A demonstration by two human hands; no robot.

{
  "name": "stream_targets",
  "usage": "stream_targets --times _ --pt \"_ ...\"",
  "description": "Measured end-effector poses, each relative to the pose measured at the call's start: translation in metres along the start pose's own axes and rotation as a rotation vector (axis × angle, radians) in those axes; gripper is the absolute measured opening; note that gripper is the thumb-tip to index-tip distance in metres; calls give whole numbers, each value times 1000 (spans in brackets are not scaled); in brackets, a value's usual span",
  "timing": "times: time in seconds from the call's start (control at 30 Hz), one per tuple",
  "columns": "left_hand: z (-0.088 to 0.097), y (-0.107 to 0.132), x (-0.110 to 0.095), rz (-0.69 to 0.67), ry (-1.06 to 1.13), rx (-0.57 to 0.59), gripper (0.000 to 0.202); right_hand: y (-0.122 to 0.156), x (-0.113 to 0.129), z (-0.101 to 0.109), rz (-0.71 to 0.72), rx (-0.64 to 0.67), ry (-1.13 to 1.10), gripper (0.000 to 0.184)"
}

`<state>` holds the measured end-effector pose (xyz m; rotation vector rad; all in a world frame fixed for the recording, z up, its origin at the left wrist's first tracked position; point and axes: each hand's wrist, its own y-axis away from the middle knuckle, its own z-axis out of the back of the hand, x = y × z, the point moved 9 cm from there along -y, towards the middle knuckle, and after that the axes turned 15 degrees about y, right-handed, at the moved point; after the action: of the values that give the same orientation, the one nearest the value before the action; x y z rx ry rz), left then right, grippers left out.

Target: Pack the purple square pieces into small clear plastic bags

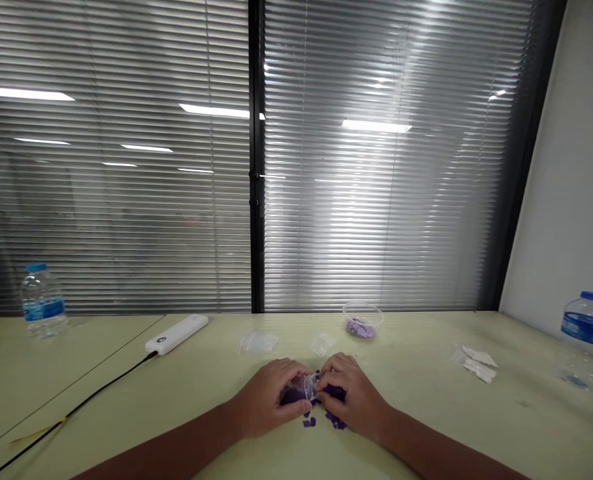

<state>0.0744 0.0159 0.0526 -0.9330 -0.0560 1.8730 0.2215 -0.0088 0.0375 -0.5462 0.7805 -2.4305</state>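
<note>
My left hand (271,398) and my right hand (352,395) meet at the middle of the table, fingers curled. Between them they pinch a small clear plastic bag (307,387) with dark purple pieces inside. A few loose purple pieces (310,421) lie on the table just under my hands, with more by the right palm. Two empty small clear bags (257,342) (322,344) lie a little beyond my hands. A clear plastic cup (362,319) with pale purple pieces stands farther back, near the window.
A white power bank (177,333) with a black cable (91,397) lies back left. Water bottles stand at far left (42,301) and far right (585,341). White packets (476,362) lie to the right. Closed blinds (376,167) back the pale table (476,427).
</note>
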Motion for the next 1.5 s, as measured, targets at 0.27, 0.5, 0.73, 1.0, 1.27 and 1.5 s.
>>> stream_targets --times 0.27,0.5,0.73,1.0,1.27,1.5 --pt "-1 1 2 2 -9 0 36 0 -6 1 -35 -29 62 12" --pt "-1 0 1 19 -4 12 36 1 -12 20 -105 -151 71 13" --pt "-1 1 3 15 -15 9 38 2 12 16 78 -76 45 20" --pt "-3 0 2 -2 -18 19 35 2 14 3 116 29 6 28" --pt "-5 0 -1 -17 -17 45 35 5 16 2 185 -4 93 29" --pt "-3 1 1 0 -32 20 35 3 17 3 109 37 66 20"
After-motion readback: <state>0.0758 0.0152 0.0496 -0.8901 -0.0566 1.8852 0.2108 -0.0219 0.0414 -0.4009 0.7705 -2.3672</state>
